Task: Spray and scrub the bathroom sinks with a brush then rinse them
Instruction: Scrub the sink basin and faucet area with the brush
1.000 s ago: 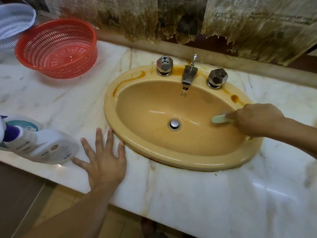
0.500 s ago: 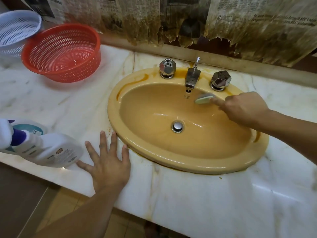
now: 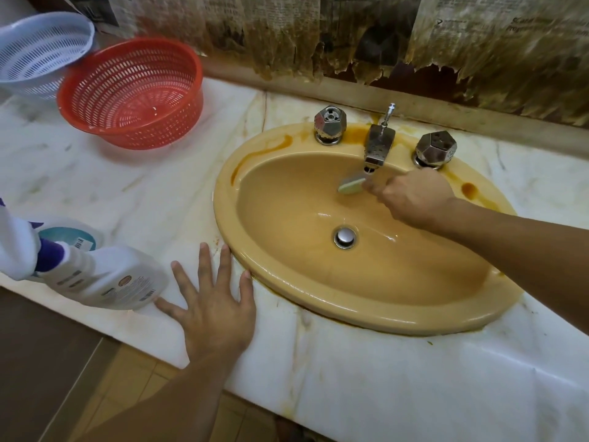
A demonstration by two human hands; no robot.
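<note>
Counter (image 3: 414,393) of white marble runs under both hands. The sink (image 3: 350,301), an oval mustard-yellow basin set into the counter, lies just right of the left hand (image 3: 216,317), whose fingertips reach its near rim. Brown stains streak the rim beyond the right hand (image 3: 414,196).

Well ahead of the left hand stands a red basket (image 3: 134,94), with a white basket (image 3: 38,52) against it further left. A bottle (image 3: 105,275), white with a purple neck, lies on its side just left of the left hand, its base beside the thumb.

The left hand rests flat on the counter, palm down, fingers spread wide and holding nothing. The right hand reaches into the basin, fingers curled round the handle of the brush (image 3: 350,183).

The tap (image 3: 377,145) stands just beyond the right hand, with a left knob (image 3: 330,124) past it and a right knob (image 3: 435,148) behind the knuckles. The drain (image 3: 345,237) sits on the basin floor, nearer than the right hand and apart from it.

The brush, pale green and blurred, sticks out left of the right hand, its head at the basin's back wall directly under the spout.
</note>
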